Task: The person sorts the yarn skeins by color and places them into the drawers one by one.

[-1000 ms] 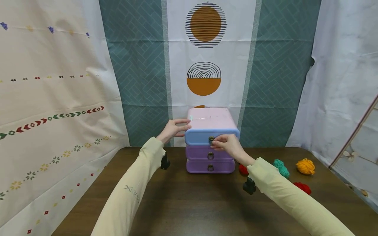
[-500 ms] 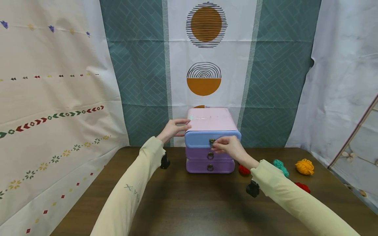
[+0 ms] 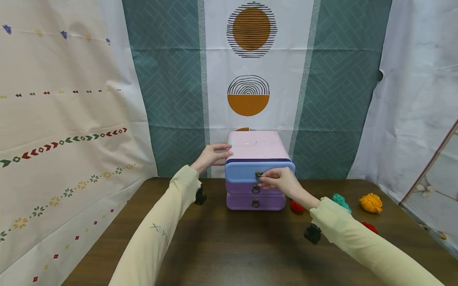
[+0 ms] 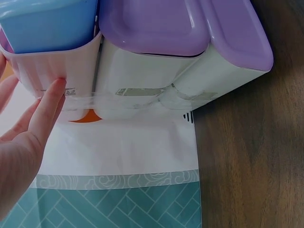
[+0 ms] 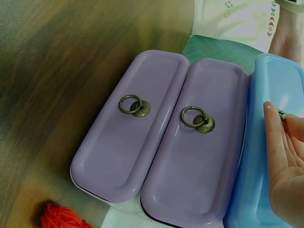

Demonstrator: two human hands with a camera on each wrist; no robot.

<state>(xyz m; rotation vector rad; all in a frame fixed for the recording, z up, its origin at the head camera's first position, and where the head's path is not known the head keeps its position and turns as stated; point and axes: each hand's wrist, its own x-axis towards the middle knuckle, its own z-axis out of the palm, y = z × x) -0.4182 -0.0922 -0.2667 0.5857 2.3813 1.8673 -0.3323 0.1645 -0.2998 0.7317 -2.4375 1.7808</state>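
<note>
A small three-drawer chest with a pink top [image 3: 255, 145] stands at the back of the table. Its blue top drawer [image 3: 239, 172] is pulled partly out, with a dark gap under the top panel. My right hand [image 3: 282, 182] pinches that drawer's brass ring pull [image 3: 259, 174] between thumb and fingers. My left hand [image 3: 213, 155] touches the chest's upper left side, its fingers extended along the wall, as the left wrist view also shows. Both lower drawers, a purple middle drawer [image 5: 197, 156] and a purple bottom drawer [image 5: 130, 128], are closed, their ring pulls hanging free.
Beside the chest's right side lies a red yarn ball [image 3: 297, 206]. Farther right are a teal yarn ball [image 3: 341, 201], a yellow one [image 3: 371, 203] and another red yarn ball [image 3: 370, 227], partly behind the right sleeve. A patterned cloth [image 3: 171, 99] hangs behind the brown table [image 3: 229, 250].
The blue drawer has slid out toward me, drawn by my right hand, which has moved nearer and slightly down. My left hand has stayed at the chest's side.
</note>
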